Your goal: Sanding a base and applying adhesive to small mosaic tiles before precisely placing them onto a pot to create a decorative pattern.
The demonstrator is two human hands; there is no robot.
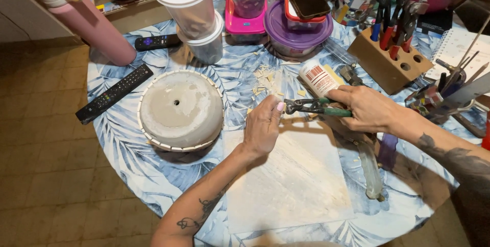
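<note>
A: Nippers [306, 106] w/ green grips, clamped in right hand [368, 108], over the bench [127, 150].
B: Left hand [263, 127]?
A: Pinched at the jaws; piece too small to tell. Pot [179, 109] upturned nearby.

At my twelve o'clock I see nippers [312, 106]: dull metal jaws, green rubbery grips. Ten o'clock, the upturned pot [179, 109] looks rough, matt concrete. Below lies a matt, chalky board [291, 175].
</note>
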